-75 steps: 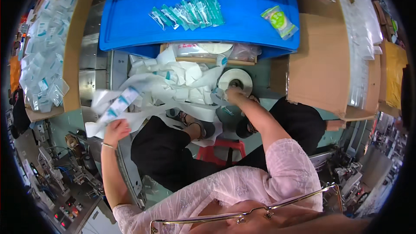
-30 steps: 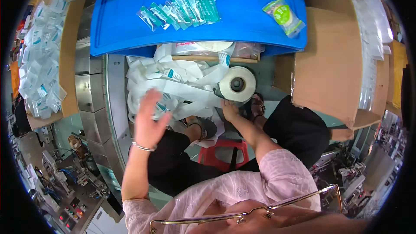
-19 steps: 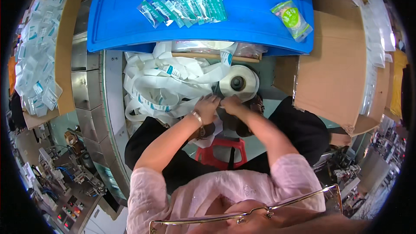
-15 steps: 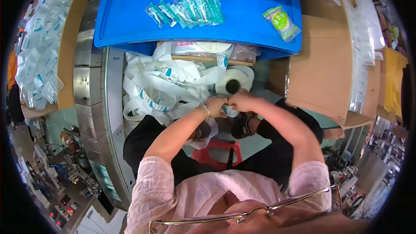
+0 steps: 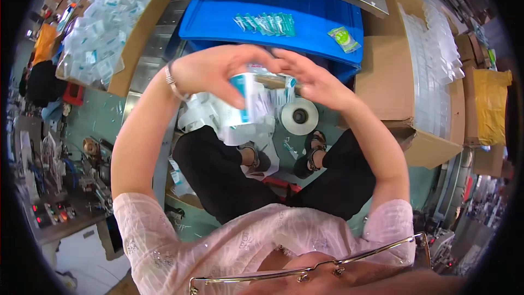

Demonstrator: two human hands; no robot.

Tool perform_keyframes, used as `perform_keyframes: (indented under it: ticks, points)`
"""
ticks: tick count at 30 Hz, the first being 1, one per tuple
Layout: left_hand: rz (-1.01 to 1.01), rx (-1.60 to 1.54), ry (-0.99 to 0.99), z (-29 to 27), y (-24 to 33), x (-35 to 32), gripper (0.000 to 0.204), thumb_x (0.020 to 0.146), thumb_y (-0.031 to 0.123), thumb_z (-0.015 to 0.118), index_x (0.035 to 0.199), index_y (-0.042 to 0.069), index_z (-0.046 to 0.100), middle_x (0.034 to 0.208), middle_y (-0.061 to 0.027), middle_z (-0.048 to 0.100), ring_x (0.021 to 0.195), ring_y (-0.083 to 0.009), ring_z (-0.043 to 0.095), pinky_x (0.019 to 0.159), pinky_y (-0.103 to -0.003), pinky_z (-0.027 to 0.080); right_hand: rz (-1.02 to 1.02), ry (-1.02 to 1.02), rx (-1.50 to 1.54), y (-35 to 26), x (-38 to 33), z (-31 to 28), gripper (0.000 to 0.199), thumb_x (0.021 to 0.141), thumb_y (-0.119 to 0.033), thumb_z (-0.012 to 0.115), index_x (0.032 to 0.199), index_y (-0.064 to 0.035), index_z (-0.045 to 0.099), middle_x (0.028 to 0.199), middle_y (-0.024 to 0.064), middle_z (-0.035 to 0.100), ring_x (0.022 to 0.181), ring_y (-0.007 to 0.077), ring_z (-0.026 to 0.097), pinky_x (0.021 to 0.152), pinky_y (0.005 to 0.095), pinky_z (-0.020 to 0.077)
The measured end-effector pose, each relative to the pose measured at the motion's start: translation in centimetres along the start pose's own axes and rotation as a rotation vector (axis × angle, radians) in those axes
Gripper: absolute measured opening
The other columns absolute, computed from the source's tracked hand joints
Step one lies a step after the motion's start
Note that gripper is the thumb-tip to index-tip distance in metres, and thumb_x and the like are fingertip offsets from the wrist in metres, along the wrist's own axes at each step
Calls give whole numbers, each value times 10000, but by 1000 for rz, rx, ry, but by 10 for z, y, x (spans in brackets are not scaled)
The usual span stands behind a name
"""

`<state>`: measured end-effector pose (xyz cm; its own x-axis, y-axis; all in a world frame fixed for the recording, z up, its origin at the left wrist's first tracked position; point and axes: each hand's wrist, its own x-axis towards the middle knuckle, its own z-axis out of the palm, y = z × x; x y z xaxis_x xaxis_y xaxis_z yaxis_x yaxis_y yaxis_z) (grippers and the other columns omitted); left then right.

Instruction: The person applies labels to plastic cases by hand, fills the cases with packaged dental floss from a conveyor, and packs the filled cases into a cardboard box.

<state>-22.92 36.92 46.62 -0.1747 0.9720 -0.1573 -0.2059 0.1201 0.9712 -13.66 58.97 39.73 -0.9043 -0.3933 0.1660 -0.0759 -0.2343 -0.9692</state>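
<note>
Both hands — left hand (image 5: 218,71), right hand (image 5: 311,79) — pinch a packet strip (image 5: 254,101) mid-frame. It looks light and floppy — best held by its edges.

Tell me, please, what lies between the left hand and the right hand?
In the head view, a strip of white and teal packets sits between the left hand and the right hand; both hold it.

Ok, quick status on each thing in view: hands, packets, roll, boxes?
left hand: raised, gripping the packet strip
right hand: raised, fingers on the same strip
packet strip: held up between both hands, hanging loose
white roll: on the floor
blue tray: holds a row of packets
left cardboard box: open, full of packets
</note>
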Motion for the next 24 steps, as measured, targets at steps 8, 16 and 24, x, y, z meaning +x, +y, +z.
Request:
perform_keyframes:
  ticks: [8, 16, 24]
  points:
    - [128, -76, -10, 40, 83, -70, 839, 600, 2, 765, 1227, -86, 215, 789, -173, 633, 723, -181, 632, 628, -254, 495, 77, -81, -364, -111, -42, -24, 362, 667, -162, 700, 965, 14, 597, 882, 37, 593, 812, 110, 545, 711, 254, 446]
    - [401, 112, 464, -43, 71, -248, 955, 635, 169, 748, 1333, -57, 137, 629, -23, 529, 609, -102, 554, 614, -196, 450, 498, 358, -720, -121, -170, -132, 185, 683, -73, 637, 848, 7, 611, 739, 17, 593, 712, 89, 556, 659, 228, 445]
    - [430, 161, 880, -43, 96, -346, 818, 726, 131, 681, 1346, -30, 174, 682, 21, 430, 640, -68, 491, 601, -183, 412, 737, 175, -612, -24, -137, -134, 147, 703, -60, 628, 841, -12, 616, 768, 32, 613, 715, 107, 562, 655, 255, 455]
